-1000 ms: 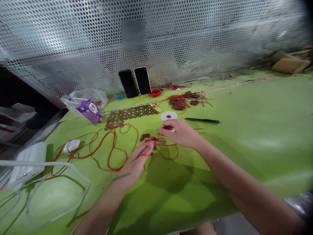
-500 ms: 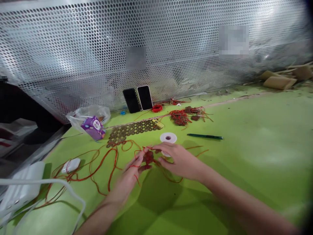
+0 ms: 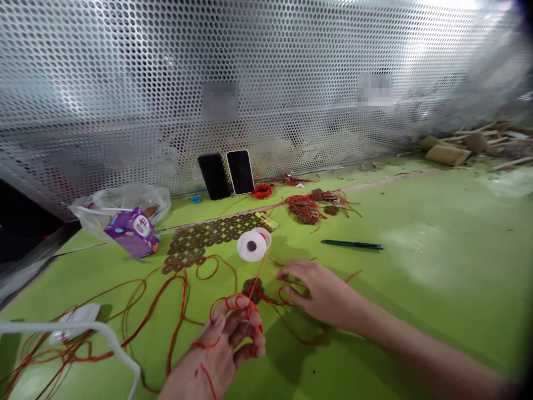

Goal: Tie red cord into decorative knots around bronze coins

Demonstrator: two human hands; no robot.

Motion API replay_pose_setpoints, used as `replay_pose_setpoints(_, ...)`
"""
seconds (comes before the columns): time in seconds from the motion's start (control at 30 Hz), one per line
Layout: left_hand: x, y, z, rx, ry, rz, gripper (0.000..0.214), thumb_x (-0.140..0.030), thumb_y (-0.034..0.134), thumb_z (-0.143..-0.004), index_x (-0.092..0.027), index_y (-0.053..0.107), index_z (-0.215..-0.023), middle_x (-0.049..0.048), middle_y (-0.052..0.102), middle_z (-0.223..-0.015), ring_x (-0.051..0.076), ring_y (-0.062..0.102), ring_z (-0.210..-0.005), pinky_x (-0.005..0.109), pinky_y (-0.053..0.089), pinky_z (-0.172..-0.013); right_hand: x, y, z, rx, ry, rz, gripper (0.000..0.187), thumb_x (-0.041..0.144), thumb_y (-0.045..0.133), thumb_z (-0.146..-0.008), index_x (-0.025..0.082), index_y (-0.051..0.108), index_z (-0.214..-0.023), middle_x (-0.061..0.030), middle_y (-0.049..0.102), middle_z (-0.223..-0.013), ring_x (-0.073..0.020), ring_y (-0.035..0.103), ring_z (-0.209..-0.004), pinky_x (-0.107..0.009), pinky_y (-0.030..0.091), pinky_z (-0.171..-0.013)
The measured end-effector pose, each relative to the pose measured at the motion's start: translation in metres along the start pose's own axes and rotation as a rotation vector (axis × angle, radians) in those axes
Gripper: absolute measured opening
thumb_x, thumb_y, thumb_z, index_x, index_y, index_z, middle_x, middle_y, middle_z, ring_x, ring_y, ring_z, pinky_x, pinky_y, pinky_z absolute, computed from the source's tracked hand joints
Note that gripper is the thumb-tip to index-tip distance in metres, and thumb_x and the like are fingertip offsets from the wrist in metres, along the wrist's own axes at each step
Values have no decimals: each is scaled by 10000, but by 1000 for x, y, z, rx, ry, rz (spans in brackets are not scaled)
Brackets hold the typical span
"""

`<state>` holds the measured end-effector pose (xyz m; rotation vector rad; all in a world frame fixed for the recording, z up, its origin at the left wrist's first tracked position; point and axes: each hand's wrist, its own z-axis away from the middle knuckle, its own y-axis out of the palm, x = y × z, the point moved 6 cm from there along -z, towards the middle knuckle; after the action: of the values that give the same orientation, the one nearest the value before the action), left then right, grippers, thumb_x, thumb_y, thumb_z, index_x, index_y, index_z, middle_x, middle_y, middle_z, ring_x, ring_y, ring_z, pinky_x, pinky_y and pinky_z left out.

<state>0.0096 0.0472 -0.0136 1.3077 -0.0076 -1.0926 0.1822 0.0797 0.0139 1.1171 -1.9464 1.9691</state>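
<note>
my left grip (image 3: 224,345) is curled, with red cord (image 3: 257,279) looped around its fingers; a strand stretches far toward the white-flanged spool (image 3: 245,250). the brown coin cluster (image 3: 252,289) lies on the green worktop (image 3: 437,244), just beyond that grip. my right grip (image 3: 322,289), right of it, is loosely spread, thumb apart from forefinger, holding nothing that i can see.

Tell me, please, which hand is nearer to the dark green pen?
Right. The right hand is on the near side of the green pen, apart from it; the left hand is farther away, lower and more to the left in the picture.
</note>
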Motion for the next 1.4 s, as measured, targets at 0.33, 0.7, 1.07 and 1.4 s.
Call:
replay_pose_setpoints(0.33, -14, 27, 9, 62, 179, -14, 143, -315, 676, -753, -252, 738, -866, 36, 706, -886, 198, 637, -796, 276, 538, -733, 48, -2, -36, -55, -452, 340, 601, 96, 493, -808, 346, 375, -1342, -75, 286, -1426, -270, 245, -1329, -463, 290, -1044)
replay_pose_setpoints(0.7, -18, 28, 13, -33, 164, 74, 95, -155, 699, -712, -175, 739, -796, 18, 707, -765, 139, 633, -692, 216, 534, -669, 57, 0, -34, -21, -394, -166, 279, 80, 479, -807, 160, 538, -1068, -69, 584, -1079, -161, 524, -1015, -302, 417, -912)
replay_pose_setpoints(1.07, -35, 14, 15, -208, 316, 122, 146, -105, 598, -728, -141, 714, -810, 56, 691, -809, 167, 644, -719, 254, 562, -667, 60, 13, -1, 330, -197, -346, 190, 343, 511, -893, 176, 601, -884, -6, 654, -835, -125, 592, -756, -237, 436, -724)
replay_pose_setpoints(1.4, -31, 21, 15, -175, 323, 17, 138, -125, 585, -743, -157, 709, -794, 43, 665, -782, 152, 635, -683, 234, 562, -641, 66, 34, 3, 175, -74, -132, 311, 482, 597, -791, 174, 567, -816, -22, 590, -799, -137, 508, -670, -250, 369, -616)
